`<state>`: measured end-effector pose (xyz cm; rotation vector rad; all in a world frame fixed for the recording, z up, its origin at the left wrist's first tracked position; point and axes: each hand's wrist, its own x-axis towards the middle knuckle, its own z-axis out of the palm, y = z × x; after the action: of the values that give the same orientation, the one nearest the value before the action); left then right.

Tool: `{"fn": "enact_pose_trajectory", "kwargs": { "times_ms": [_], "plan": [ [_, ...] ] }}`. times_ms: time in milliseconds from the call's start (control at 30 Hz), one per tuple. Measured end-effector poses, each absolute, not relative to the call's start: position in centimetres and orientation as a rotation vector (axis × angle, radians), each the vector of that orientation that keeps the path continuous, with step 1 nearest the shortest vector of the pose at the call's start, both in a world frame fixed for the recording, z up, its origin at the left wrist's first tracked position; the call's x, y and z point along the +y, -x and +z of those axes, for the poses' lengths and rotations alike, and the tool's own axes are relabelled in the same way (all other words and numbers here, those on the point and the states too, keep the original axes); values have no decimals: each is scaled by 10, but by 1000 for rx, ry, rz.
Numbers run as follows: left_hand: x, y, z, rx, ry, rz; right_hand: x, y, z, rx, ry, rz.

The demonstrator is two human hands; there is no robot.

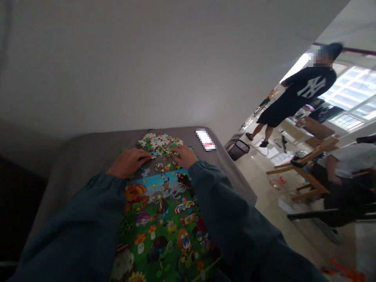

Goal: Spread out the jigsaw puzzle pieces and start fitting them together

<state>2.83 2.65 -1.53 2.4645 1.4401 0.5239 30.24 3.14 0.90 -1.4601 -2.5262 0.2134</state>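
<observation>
A heap of loose jigsaw puzzle pieces lies near the back of the grey-covered table. My left hand is at the heap's left front edge, thumb and fingers pinched together at a small puzzle piece. On the heap's right side is my right hand, its fingers bent down among the pieces; what they grip is too small to make out. Below both hands lies a colourful puzzle picture of cartoon plants and zombies, partly covered by my sleeves. A few puzzle pieces lie between heap and picture.
A phone with a lit screen lies at the table's back right. A white wall rises behind. To the right stand a dark waste bin, a wooden chair, a standing person and a seated person.
</observation>
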Motion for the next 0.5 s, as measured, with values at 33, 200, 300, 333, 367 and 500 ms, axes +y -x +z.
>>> {"fn": "enact_pose_trajectory", "kwargs": {
  "times_ms": [33, 200, 300, 333, 367, 500],
  "plan": [
    [26, -29, -15, 1459, -2464, 522, 33, -298, 8, -2539, 1440, 192],
    [24, -29, -10, 1586, -2441, 538, 43, -291, 3, -2657, 1357, -1],
    [24, -26, -6, 1629, -2423, 564, 48, -293, 2, -2675, 1358, -49],
    [24, -24, -4, 1634, -2423, 570, 48, -294, 1, -2672, 1362, -57],
    [25, -22, -3, 1639, -2426, 574, 49, -296, 1, -2667, 1366, -64],
    [27, -19, -4, 1675, -2449, 585, 47, -298, -2, -2636, 1394, -108]
  ]
}}
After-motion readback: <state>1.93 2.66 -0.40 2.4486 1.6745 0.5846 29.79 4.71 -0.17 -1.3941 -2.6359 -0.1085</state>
